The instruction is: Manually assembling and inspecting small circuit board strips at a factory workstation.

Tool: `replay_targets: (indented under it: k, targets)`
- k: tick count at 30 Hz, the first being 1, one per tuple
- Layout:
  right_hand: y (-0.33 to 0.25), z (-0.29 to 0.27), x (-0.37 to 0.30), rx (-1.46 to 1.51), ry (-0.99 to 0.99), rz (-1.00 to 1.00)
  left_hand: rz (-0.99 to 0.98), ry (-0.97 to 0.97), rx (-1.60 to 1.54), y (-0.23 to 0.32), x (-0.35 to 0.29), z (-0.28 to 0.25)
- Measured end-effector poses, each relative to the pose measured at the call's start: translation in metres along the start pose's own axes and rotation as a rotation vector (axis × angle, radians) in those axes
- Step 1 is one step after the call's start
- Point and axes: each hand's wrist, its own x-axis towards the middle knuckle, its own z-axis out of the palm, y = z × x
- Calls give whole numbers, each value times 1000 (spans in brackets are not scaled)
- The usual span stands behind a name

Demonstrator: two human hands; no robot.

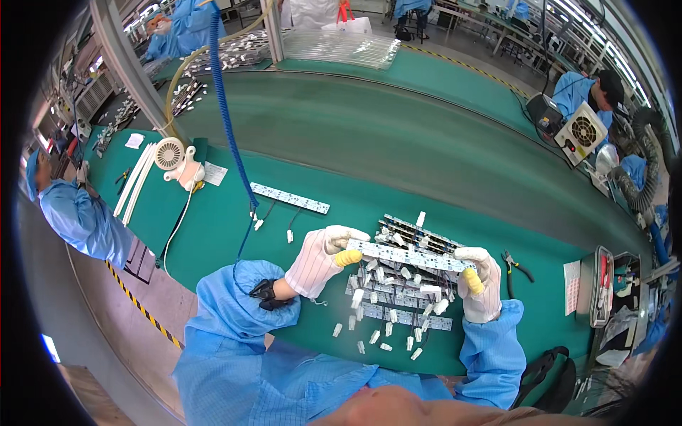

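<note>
A long white circuit-board strip with small parts along its face is held level between both hands, above a pile of similar strips. My left hand, in a striped white glove with a yellow thumb cover, pinches its left end. My right hand, gloved the same way, is closed on the right end. Beneath them lie several board strips with dark leads and white plug connectors; the held strip and hands partly cover this pile. Another strip lies alone farther left, its leads toward me.
A blue coiled cord hangs down to a black wrist strap on my left arm. Pliers lie right of my right hand, near a tool tray. A small white fan stands left. Co-workers are at the sides.
</note>
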Motion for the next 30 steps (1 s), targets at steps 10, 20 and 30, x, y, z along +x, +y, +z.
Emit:
replay_targets:
  k: [10,20,30]
  targets:
    - [-10,8,-4,-7,37,66,-79,-26,-7,1,-6,3]
    - [-5,4,-3,-22,33,63,-61,-58,42,-1,-4,0]
    - [1,3,-3,17,30,-13,-108,-77,85,0,-5,-1]
